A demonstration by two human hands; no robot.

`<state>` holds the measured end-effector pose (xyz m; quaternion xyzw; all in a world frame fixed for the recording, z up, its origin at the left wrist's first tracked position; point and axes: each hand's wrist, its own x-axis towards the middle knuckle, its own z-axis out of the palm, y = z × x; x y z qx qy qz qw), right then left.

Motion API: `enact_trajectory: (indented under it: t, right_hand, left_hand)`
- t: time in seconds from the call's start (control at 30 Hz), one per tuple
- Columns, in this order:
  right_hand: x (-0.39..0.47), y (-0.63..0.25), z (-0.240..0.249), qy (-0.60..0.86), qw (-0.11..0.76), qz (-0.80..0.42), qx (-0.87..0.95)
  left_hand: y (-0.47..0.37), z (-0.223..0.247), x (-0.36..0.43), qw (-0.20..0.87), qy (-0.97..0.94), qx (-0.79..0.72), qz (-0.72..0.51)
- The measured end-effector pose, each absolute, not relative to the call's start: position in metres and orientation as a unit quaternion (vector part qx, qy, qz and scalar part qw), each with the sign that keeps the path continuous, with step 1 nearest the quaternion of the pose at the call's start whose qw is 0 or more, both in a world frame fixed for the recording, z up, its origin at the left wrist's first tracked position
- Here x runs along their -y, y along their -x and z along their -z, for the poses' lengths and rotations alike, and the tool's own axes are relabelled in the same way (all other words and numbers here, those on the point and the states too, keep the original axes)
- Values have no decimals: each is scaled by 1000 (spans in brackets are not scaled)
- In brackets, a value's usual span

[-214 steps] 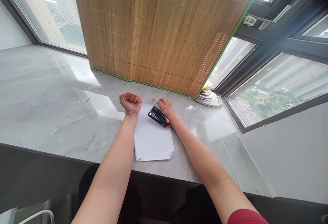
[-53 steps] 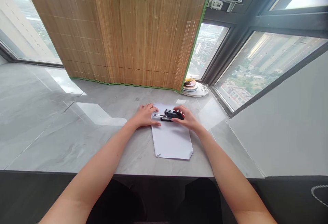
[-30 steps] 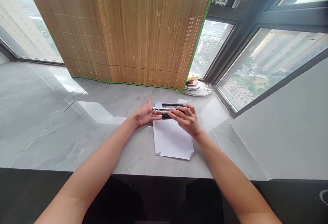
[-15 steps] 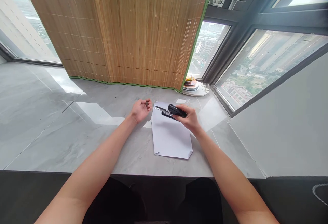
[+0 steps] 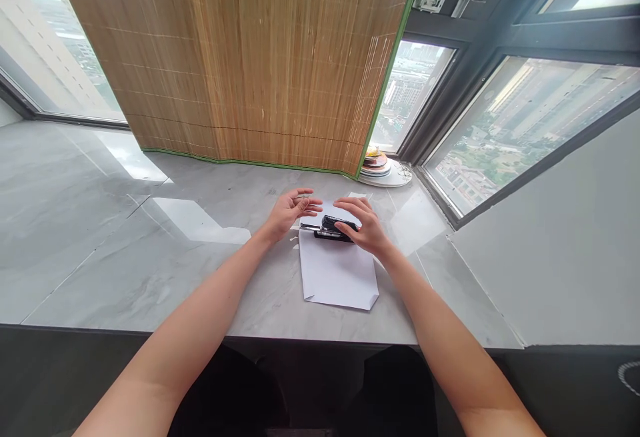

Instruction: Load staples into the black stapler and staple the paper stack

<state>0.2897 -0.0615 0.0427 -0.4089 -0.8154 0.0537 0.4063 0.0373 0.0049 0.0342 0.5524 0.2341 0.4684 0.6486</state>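
Observation:
A black stapler point(image 5: 337, 229) lies on a stack of white paper point(image 5: 339, 274), its metal staple tray point(image 5: 310, 227) sticking out to the left. Over its right end is my right hand point(image 5: 367, 227), fingers spread and loose, the thumb by the stapler's top; whether it touches is unclear. My left hand point(image 5: 293, 214) hovers just left of the stapler, its thumb pressed toward the fingers. Something small may be between them, too small to make out. The paper's two near corners are folded.
The grey marble-patterned sill point(image 5: 115, 237) ends at a front edge near my legs. A bamboo mat point(image 5: 260, 70) with green edging stands at the back. Stacked plates point(image 5: 383, 169) sit in the window corner, and a white wall point(image 5: 560, 244) bounds the right side.
The stapler has come down onto the paper and my right hand's fingers have loosened from it. My left hand has moved right toward it, its fingers straightening.

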Motion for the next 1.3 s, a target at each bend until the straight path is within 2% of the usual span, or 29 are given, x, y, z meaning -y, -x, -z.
enact_trajectory:
  t: [0.2, 0.6, 0.87, 1.0, 1.1, 1.17, 1.23, 1.3]
  right_hand:
    - [66, -279, -46, 371, 377, -14, 849]
    - [74, -264, -49, 379, 476, -20, 793]
    - [81, -257, -55, 384, 510, -76, 766]
    - [68, -284, -54, 419, 560, -56, 712]
    - [46, -332, -43, 531, 544, 6, 650]
    - [35, -367, -31, 628, 493, 19, 602]
    - [29, -395, -20, 707, 426, 7, 564]
    - [29, -412, -12, 767, 361, 2, 530]
  left_hand:
    - [-40, -40, 9, 619, -630, -188, -429]
    - [-51, -50, 29, 633, -675, -151, -347]
    - [-53, -47, 28, 619, -670, -161, -377]
    - [-49, -48, 21, 514, -653, -246, -498]
    - [-36, -45, 5, 359, -607, -399, -585]
    - [-23, -39, -9, 232, -612, -510, -558]
    - [-10, -30, -23, 127, -653, -581, -469]
    - [1, -21, -33, 77, -686, -627, -361]
